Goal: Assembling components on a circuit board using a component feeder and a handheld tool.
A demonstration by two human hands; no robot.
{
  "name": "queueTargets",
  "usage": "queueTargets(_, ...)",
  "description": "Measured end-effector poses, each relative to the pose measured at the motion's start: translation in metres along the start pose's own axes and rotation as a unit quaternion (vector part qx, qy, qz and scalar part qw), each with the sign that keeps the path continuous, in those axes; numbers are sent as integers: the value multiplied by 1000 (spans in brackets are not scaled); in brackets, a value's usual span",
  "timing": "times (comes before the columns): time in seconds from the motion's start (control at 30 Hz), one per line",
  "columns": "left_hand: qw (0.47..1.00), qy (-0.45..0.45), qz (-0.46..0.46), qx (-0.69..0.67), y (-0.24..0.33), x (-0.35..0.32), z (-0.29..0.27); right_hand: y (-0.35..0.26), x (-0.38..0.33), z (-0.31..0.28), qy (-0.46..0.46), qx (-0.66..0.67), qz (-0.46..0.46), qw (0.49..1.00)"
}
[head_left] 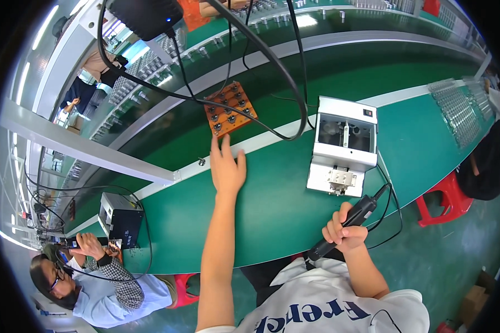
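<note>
My left hand (pixel 228 168) reaches forward over the bench edge, fingers stretched out and holding nothing. Its fingertips are at the near edge of an orange fixture board (pixel 228 110) carrying several small metal parts; whether they touch it I cannot tell. The board lies on the dark green belt beyond the white rail. In my right hand (pixel 344 228) is a black electric screwdriver (pixel 356 215), fingers wrapped round it, its cable end pointing up to the right. Just beyond that hand stands a white screw feeder (pixel 345 145) with a clear window and a metal block at its front.
Black cables (pixel 261 47) loop down from a dark box (pixel 147 16) overhead. Clear plastic trays (pixel 455 114) lie at the bench's right end. A co-worker (pixel 103 283) works at the left beside another feeder (pixel 119 219). A red stool (pixel 445 200) stands at the right.
</note>
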State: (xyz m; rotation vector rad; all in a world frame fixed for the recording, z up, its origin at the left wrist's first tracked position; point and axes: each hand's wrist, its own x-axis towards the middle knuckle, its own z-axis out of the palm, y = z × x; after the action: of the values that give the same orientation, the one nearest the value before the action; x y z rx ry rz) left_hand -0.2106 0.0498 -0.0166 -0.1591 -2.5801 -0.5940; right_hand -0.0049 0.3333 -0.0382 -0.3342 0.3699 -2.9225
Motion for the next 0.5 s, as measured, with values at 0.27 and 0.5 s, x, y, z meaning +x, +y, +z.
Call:
queueTargets(0.27, 994, -67, 74, -39, -1, -38, -25, -2, -1, 5, 21, -28, -5, 999)
queueTargets(0.5, 992, -88, 79, 46, -3, -44, -24, 3, 0, 9, 20, -23, 8, 999)
